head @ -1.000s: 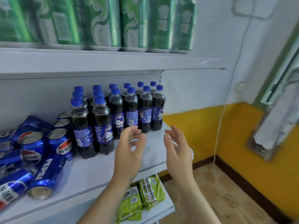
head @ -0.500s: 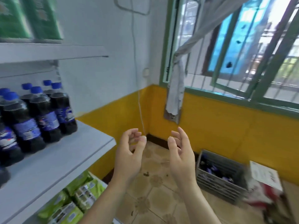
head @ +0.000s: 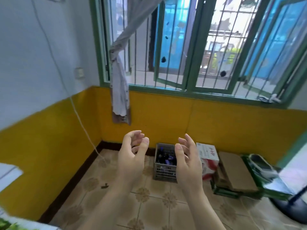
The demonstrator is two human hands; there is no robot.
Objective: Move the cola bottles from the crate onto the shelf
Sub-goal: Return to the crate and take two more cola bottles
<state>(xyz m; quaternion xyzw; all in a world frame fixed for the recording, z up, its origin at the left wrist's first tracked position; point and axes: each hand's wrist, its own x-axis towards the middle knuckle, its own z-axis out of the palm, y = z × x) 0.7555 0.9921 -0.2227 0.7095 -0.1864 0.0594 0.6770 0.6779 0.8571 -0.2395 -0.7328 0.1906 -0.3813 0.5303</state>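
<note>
A grey slatted crate [head: 163, 172] stands on the tiled floor against the yellow wall, with dark cola bottles [head: 164, 157] with blue labels inside. My left hand [head: 132, 161] and my right hand [head: 188, 161] are raised side by side in front of it, both empty with fingers loosely curled. My right hand hides the crate's right side. Only a white corner of the shelf [head: 9, 174] shows at the left edge.
Cardboard boxes [head: 232, 171] and a red and white carton [head: 208, 159] sit right of the crate, with green packs [head: 265, 176] beyond. A white cable [head: 83, 128] hangs down the left wall. A barred green window [head: 191, 47] is above. Tiled floor lies between me and the crate.
The view has swung right, away from the shelf with its bottles, to face the crate on the floor. Both hands stayed raised and empty.
</note>
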